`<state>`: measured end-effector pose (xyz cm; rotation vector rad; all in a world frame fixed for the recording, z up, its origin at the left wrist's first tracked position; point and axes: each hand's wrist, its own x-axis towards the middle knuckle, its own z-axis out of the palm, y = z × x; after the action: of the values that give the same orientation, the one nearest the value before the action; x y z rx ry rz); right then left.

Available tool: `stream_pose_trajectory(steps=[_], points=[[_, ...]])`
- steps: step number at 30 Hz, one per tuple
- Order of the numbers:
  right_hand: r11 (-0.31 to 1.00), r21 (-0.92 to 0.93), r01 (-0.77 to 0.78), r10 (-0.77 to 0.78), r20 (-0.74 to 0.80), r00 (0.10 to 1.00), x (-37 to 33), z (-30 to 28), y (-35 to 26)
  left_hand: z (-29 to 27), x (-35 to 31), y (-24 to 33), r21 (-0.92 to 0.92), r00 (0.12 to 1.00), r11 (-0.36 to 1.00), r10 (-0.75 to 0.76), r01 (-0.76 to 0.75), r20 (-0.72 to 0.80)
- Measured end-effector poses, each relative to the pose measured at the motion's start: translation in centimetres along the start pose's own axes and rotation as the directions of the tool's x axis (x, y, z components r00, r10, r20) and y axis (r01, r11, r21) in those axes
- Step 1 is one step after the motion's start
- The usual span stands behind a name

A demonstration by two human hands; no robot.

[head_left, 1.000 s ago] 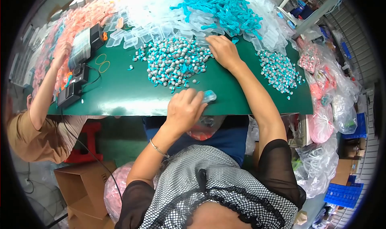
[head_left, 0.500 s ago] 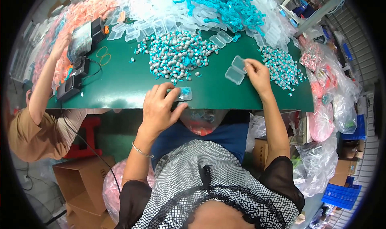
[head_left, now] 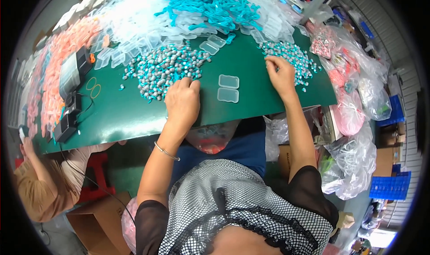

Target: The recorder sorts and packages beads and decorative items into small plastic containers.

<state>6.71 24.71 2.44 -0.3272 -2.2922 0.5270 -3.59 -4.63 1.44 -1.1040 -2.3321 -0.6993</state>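
Note:
My left hand is at the near right edge of a large heap of small round grey plugs with teal tails. Its fingers are bent together and their tips are hidden. A clear hinged plastic case lies opened flat on the green table between my hands, with nothing seen inside it. Beside a smaller heap of similar grey and teal plugs, my right hand has its thumb and fingers drawn together at the heap's left edge. Whatever either hand holds is too small or hidden.
Clear cases and teal looped pieces are piled at the back. Another opened case lies by the large heap. At left are black boxes, orange pieces and a co-worker's arm. Plastic bags crowd the right.
My right hand has let go of the opened case, now on the table, and reached the right heap. My left hand has left the small case of teal pieces for the large heap. The view has shifted.

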Motion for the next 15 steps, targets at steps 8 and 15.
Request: stream_pose_trajectory(steps=[8, 15], points=[[0.798, -0.578, 0.170, -0.154, 0.076, 0.985, 2.2, 0.9, 2.9, 0.3, -0.9, 2.1, -0.049, 0.995, 0.998, -0.043, 0.048, 0.093], [0.675, -0.704, 0.221, -0.133, 0.178, 0.975, 2.2, 2.0, 2.6, 0.5, -0.5, 1.9, -0.023, 0.991, 1.000, -0.008, 0.012, 0.132]])
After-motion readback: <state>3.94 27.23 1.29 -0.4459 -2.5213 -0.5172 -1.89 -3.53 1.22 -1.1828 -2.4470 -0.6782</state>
